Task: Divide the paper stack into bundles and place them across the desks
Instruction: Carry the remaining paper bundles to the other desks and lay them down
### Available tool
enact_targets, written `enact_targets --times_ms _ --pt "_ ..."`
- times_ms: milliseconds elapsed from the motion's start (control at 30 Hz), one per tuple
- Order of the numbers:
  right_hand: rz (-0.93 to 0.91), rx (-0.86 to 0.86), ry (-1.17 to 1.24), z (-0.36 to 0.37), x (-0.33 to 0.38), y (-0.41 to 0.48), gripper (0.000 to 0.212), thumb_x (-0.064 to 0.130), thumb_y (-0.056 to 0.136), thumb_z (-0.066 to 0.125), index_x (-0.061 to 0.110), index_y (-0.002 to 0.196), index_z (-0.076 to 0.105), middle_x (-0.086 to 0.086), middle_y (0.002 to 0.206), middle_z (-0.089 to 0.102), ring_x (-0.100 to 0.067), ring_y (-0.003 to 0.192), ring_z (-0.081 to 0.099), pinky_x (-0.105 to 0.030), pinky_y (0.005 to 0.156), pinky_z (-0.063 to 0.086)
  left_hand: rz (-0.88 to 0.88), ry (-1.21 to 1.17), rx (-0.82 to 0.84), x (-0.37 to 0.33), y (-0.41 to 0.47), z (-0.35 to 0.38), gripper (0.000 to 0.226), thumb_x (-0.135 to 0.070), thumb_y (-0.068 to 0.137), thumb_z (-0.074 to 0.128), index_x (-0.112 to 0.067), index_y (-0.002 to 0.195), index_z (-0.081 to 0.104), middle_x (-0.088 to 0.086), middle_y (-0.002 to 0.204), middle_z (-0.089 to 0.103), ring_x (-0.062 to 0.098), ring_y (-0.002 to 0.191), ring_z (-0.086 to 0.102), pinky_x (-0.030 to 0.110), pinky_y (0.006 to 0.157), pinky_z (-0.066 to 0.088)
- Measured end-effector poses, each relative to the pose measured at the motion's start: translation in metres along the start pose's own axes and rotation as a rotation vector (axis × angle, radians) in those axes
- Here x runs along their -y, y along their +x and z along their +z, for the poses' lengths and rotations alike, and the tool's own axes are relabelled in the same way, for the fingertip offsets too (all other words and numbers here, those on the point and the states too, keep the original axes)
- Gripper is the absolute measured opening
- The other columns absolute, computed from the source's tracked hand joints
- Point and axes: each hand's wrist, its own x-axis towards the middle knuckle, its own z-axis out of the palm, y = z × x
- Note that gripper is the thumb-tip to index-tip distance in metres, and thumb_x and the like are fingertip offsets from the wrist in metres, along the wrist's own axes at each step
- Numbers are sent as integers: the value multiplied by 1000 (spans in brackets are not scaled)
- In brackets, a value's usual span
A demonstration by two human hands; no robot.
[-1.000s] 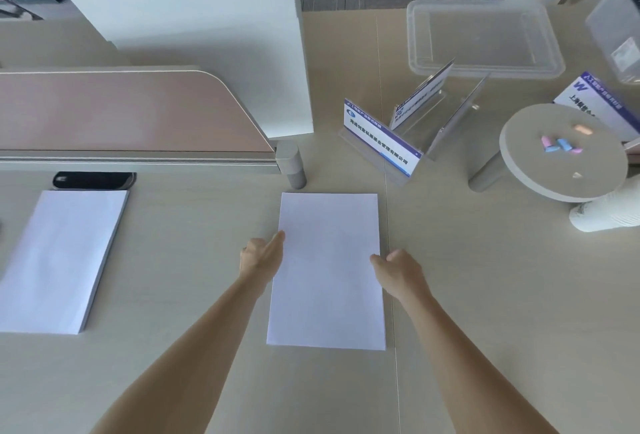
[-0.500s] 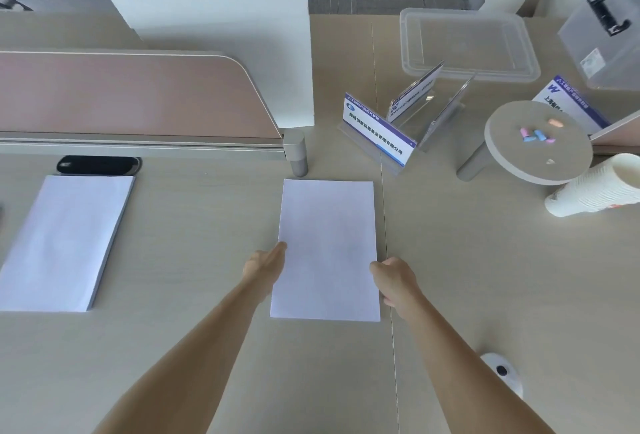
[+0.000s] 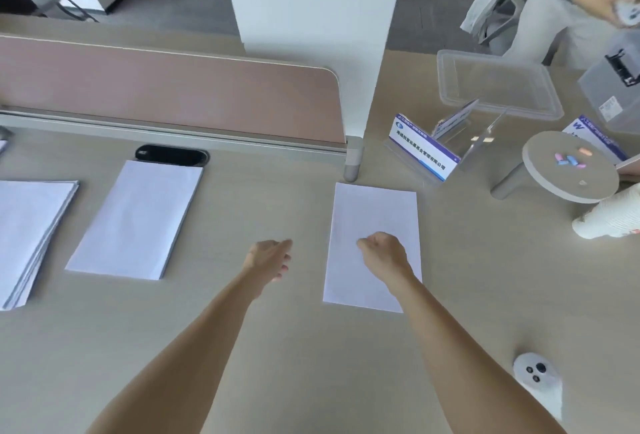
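pale wood desk (image 3: pixel 485 295) runs under a pink divider (image 3: pixel 173 94). the right bundle (image 3: pixel 374 211) lies right of centre, the middle bundle (image 3: pixel 138 218) well apart to its left, and the fanned stack (image 3: pixel 31 225) beyond is cut off at the frame edge. left hand (image 3: pixel 268 258) hangs loosely curled over bare desk, holding nothing. right hand (image 3: pixel 382 253) curls loosely above the right bundle, pinching nothing i can see. a dragging wrist could skew its sheets. whether it touches paper, i can't tell.
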Motion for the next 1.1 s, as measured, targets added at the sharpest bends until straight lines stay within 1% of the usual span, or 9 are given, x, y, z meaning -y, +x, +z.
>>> enact_targets --times_ms 67,200,267,433,533,700,833,1067,1100 --pt "-50 47 47 34 37 -21 17 26 74 49 17 64 38 -4 64 39 -18 61 34 -32 61 28 47 -45 -13 9 -12 -48 17 -23 85 63 -10 75 63 5 68 59 19 53 49 24 50 38" --pt "-182 130 45 120 113 -72 43 28 83 58 17 46 40 -5 49 45 -21 50 42 -28 59 35 156 -64 -135 38 -39 -158 31 -30 85 66 -14 61 58 2 54 52 19 48 46 24 53 40" --pt "-217 153 102 171 146 -97 45 24 85 62 17 43 46 -6 46 49 -20 45 47 -29 59 39 187 -83 -175 59 -49 -218 33 -30 85 66 -14 59 53 2 52 48 19 48 43 23 52 36" --pt "-159 324 249 283 214 -162 18 12 84 61 13 67 58 -5 61 55 -21 53 48 -28 54 43 215 -138 -280 113 -73 -357 21 -30 77 62 -15 65 54 4 57 49 18 52 43 27 59 34" --pt "-137 412 256 334 245 -184 7 12 86 61 9 79 59 -8 73 59 -23 65 54 -28 59 50 191 -229 -315 140 -73 -422 19 -27 78 62 -14 67 53 5 59 48 20 56 42 30 61 35" --pt "-57 494 253 396 283 -184 10 17 92 60 7 91 62 -11 88 64 -27 75 60 -28 61 54 142 -280 -368 177 -52 -498 24 -41 75 60 -18 81 55 2 73 56 19 67 45 32 66 38" --pt "27 523 290 442 309 -157 10 16 93 59 6 95 61 -11 86 63 -28 75 60 -30 62 53 98 -195 -450 192 -32 -546 32 -52 65 56 -24 80 55 2 76 49 16 70 45 33 67 36" --pt "103 442 310 519 348 -103 11 15 93 59 6 87 61 -9 81 61 -24 75 60 -34 75 54 26 -102 -490 183 14 -610 22 -42 67 54 -23 77 54 2 73 40 16 70 38 33 65 31" --pt "112 423 294 529 352 -97 11 14 93 59 5 85 60 -9 80 60 -23 75 59 -34 77 55 26 -78 -488 182 27 -617 23 -40 71 54 -20 80 59 -4 80 38 25 63 41 35 62 35"
